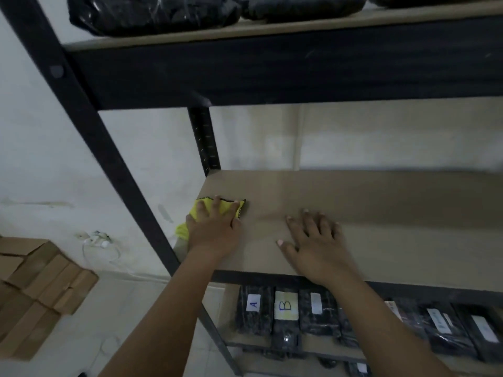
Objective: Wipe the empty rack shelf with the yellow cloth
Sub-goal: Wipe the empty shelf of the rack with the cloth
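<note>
The yellow cloth (215,206) lies under my left hand (215,228) at the left end of the empty shelf board (353,197), just left of the frame's centre, with one bunched tail hanging off the board's left edge beside the black upright (114,159). It looks soft and light, a thin microfibre rag with dark stitched edging, so it will crumple and slide easily; I judge the best way to handle it is a flat palm pressing down on its middle, not a pinch at the hem. Its long axis runs roughly from the lower left of the frame up toward the right, the stitched edge facing the back wall. My left hand is spread flat on it, fingers splayed, pressing, not gripping. My right hand (315,240) is open too, fingers spread, resting on the bare board to the right of the cloth and holding nothing. Most of the board stretches away to the right, probably unwiped. Below, in the lower right, black packets (254,308) labelled A and B stand in a row; cardboard boxes (40,281) sit at lower left.
</note>
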